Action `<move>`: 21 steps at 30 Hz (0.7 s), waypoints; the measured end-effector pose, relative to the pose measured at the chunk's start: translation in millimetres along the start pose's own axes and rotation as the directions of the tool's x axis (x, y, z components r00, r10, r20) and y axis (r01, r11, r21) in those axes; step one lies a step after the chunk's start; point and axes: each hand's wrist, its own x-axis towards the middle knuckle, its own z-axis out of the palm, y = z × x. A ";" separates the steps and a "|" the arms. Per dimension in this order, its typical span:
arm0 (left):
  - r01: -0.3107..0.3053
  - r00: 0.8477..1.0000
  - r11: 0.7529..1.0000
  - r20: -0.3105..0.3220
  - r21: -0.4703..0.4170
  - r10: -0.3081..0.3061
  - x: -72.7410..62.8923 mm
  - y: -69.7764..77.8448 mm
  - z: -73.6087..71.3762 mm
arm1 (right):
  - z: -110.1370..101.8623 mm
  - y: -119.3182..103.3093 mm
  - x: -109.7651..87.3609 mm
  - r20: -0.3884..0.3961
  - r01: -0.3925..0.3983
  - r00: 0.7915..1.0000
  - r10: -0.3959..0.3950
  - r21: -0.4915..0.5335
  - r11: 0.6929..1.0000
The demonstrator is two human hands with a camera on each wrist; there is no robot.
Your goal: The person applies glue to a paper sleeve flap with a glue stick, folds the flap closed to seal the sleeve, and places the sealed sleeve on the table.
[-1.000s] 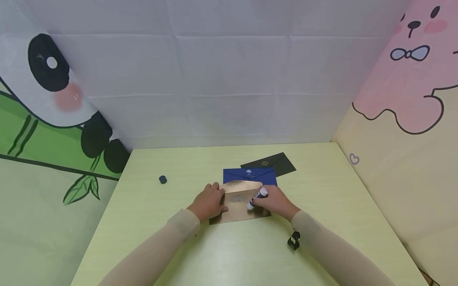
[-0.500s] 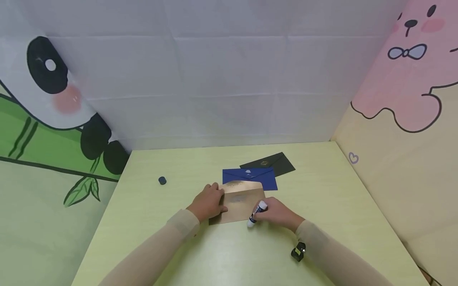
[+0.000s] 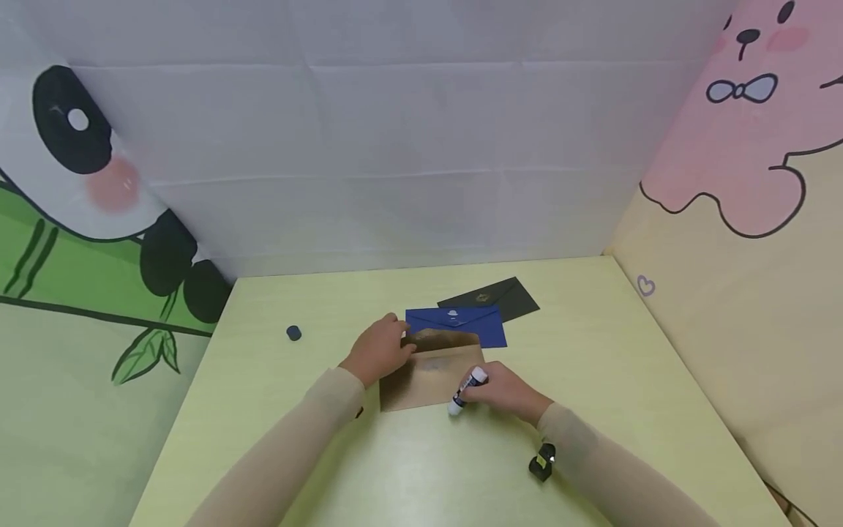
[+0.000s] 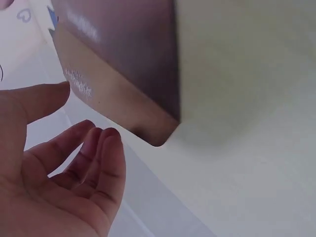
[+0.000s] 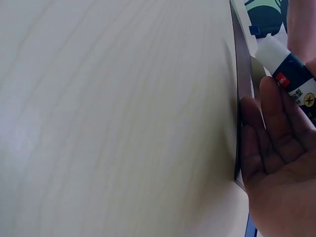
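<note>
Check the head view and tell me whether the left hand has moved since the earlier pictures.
Yes. The left hand has moved forward, away from the person, closer to the table's far edge.

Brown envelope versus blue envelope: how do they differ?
The brown envelope is open; the blue envelope looks closed. The brown envelope lies nearer the person, covering part of the blue envelope in the head view. Both appear wider than deep there.

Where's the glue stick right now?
In the head view, the glue stick is gripped in the right hand, just right of centre, near the lower right of the brown envelope.
</note>
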 end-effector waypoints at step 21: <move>0.082 0.997 0.963 0.022 -0.258 -0.079 40.7 15.3 -2.7 | 6.9 -4.6 13.9 -0.043 -0.022 0.999 0.023 0.028 0.999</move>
